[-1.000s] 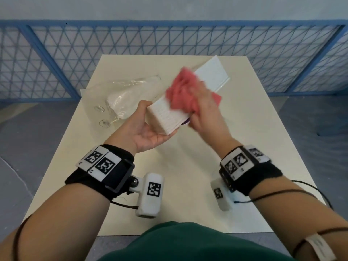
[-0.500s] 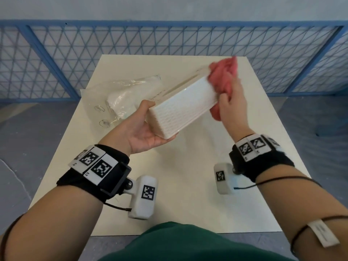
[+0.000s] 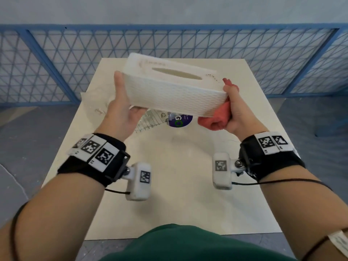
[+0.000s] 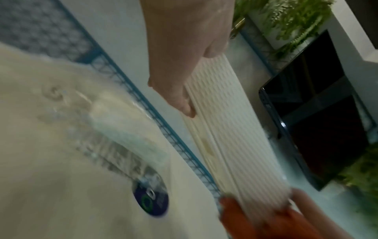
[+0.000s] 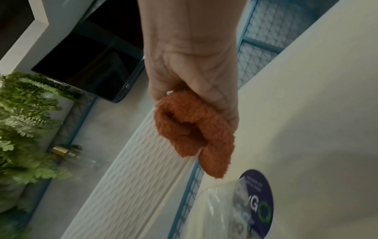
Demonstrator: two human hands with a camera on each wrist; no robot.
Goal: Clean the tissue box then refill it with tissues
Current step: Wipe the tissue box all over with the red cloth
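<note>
- Cleaning step: left hand (image 3: 120, 112) fingers curled round the tissue box (image 3: 173, 89) end.
- Right hand (image 3: 233, 112) clenches red cloth (image 3: 214, 117) against the other end.
- Next, probably: wipe remaining faces, then refill from tissue pack (image 3: 150, 119) on tabletop (image 3: 169, 185).

This looks like a fenced-off recording bay dressed as a living room. A plain cream bench (image 3: 188, 185) stands alone on grey floor, with blue mesh fencing (image 3: 56, 63) along its far side. Beyond it hang a dark screen (image 4: 319, 113) and leafy green plants (image 5: 24, 113).
</note>
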